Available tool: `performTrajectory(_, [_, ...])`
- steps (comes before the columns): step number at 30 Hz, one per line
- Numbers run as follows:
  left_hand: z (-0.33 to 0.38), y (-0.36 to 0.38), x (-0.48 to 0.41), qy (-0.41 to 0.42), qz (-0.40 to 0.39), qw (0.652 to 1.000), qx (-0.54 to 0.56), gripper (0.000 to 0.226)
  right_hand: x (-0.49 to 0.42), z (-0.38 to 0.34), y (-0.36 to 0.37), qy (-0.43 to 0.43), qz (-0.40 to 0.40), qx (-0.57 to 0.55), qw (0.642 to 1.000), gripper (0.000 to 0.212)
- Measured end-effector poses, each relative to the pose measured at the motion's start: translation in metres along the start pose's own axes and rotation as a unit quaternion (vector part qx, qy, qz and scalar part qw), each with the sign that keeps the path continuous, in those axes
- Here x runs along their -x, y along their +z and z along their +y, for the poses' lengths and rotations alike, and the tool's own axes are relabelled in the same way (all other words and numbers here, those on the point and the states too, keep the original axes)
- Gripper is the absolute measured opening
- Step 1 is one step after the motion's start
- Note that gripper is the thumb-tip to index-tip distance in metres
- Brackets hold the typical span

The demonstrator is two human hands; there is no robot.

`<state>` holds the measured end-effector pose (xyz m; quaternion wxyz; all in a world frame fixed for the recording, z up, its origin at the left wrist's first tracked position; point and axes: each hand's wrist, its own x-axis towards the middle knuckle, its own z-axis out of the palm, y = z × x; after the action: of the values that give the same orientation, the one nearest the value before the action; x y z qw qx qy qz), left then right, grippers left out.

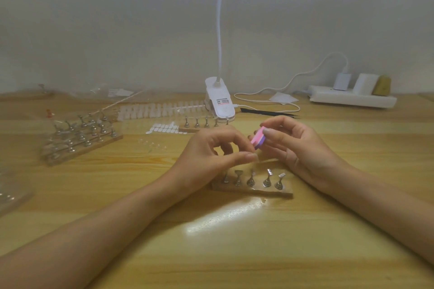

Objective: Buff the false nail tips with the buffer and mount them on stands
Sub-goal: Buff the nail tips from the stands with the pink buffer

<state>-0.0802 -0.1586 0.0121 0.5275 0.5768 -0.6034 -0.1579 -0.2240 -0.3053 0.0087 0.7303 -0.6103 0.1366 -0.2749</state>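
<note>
My right hand pinches a small pink and purple buffer block between thumb and fingers. My left hand is right beside it with fingers curled, pinching something tiny against the buffer; the nail tip itself is too small to make out. Just below both hands a wooden strip carries several silver stands with bare tops. A second strip of stands lies farther back. A row of clear false nail tips lies behind it, with loose tips and adhesive tabs nearby.
At the left, a clear case holds many more stands. A white clip lamp stands at the back centre, black tweezers to its right. A white power strip with plugs and cable sits back right. Clear plastic lies at the left edge.
</note>
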Motion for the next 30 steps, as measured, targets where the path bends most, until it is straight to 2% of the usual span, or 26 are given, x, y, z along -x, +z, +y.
performTrajectory(3, [-0.002, -0.004, -0.001, -0.048, 0.047, 0.995, 0.068, 0.007, 0.003, 0.001, 0.0, -0.033, 0.013, 0.018, 0.999, 0.026])
performTrajectory(6, [-0.003, -0.005, 0.0, -0.079, 0.028, 0.992, 0.096, 0.014, 0.008, 0.0, 0.003, -0.062, -0.012, 0.119, 0.991, 0.014])
performTrajectory(12, [-0.004, -0.006, -0.001, -0.081, 0.012, 0.989, 0.124, 0.016, 0.01, 0.003, 0.005, -0.084, -0.039, 0.294, 0.951, 0.019])
performTrajectory(16, [-0.005, -0.006, 0.0, -0.082, 0.004, 0.987, 0.135, 0.017, 0.013, 0.0, 0.008, -0.186, -0.019, 0.319, 0.929, 0.018])
performTrajectory(19, [-0.004, -0.006, 0.0, -0.077, 0.0, 0.986, 0.145, 0.012, 0.02, -0.004, 0.009, -0.254, -0.048, 0.342, 0.903, 0.027])
performTrajectory(22, [-0.006, -0.005, 0.0, -0.087, 0.002, 0.985, 0.152, 0.014, 0.022, -0.002, 0.014, -0.279, -0.089, 0.39, 0.873, 0.03])
performTrajectory(30, [-0.002, -0.004, 0.0, -0.084, -0.028, 0.987, 0.132, 0.018, 0.025, -0.004, 0.019, -0.328, -0.058, 0.407, 0.851, 0.016])
